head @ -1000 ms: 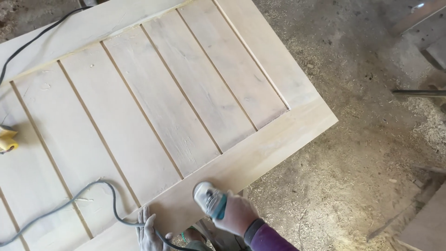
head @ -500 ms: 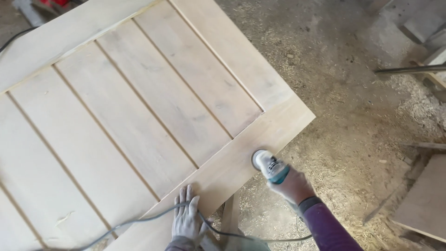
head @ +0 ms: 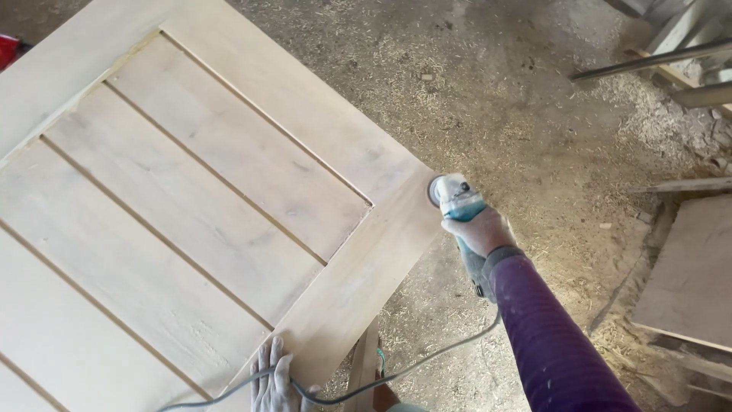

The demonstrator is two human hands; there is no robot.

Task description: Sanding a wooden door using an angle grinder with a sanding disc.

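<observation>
Head view: a person sands the corner of a pale wooden door panel (head: 191,198) with a handheld power sander (head: 455,200).

The right hand (head: 485,231), in a purple sleeve, is closed around the teal and grey sander, whose disc touches the panel's right corner edge. The gloved left hand (head: 273,381) lies flat and open on the panel's near edge, beside the grey power cord (head: 427,358). Sawdust covers the floor (head: 534,114).
</observation>
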